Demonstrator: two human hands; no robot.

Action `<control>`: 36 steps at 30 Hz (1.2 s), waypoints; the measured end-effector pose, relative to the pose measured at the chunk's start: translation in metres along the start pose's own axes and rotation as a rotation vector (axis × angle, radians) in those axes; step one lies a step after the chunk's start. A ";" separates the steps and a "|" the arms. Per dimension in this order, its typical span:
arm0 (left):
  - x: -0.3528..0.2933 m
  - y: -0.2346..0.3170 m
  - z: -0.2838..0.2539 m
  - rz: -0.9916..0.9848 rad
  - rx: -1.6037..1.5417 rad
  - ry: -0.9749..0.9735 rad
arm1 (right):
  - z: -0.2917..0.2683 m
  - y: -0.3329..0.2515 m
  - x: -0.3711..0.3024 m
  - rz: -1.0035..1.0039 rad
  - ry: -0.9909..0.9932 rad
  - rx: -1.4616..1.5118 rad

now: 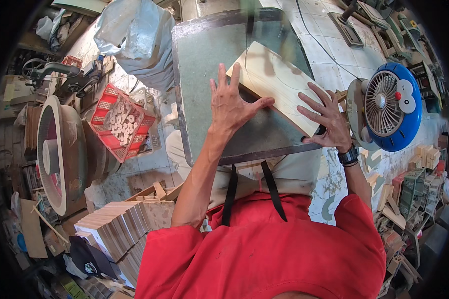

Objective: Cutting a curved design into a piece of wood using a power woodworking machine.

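A pale wooden board (277,82) lies at a slant on the dark-edged, grey-green machine table (202,55). A faint curved line shows on its top face. My left hand (229,102) has its fingers spread, with fingertips at the board's left end and the thumb at its near long edge. At the right end, my right hand (329,119) rests its fingers over the top while its thumb comes round the near corner, gripping the board. Above the board's far side hangs a blurred upright machine part (252,15); its contact with the wood cannot be made out.
A blue round fan (391,107) stands right of the table. On the left are a red basket (122,122) of small pale pieces, a large wheel-shaped machine part (60,154) and a plastic-covered object (134,40). Stacked boards (112,226) stand at lower left.
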State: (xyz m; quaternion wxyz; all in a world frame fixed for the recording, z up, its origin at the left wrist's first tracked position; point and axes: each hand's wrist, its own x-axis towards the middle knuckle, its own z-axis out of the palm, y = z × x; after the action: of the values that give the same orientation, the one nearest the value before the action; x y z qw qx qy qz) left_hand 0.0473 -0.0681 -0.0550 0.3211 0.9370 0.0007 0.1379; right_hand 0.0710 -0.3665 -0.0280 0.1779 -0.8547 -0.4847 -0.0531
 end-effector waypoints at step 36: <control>0.007 -0.006 -0.004 0.011 -0.020 -0.048 | 0.005 -0.008 0.003 0.019 0.036 -0.014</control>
State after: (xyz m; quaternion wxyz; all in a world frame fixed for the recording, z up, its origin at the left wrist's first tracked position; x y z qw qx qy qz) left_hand 0.0532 -0.0601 -0.0536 0.3294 0.9368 -0.0136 0.1171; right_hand 0.0652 -0.3590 -0.0295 0.1812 -0.8593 -0.4732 -0.0700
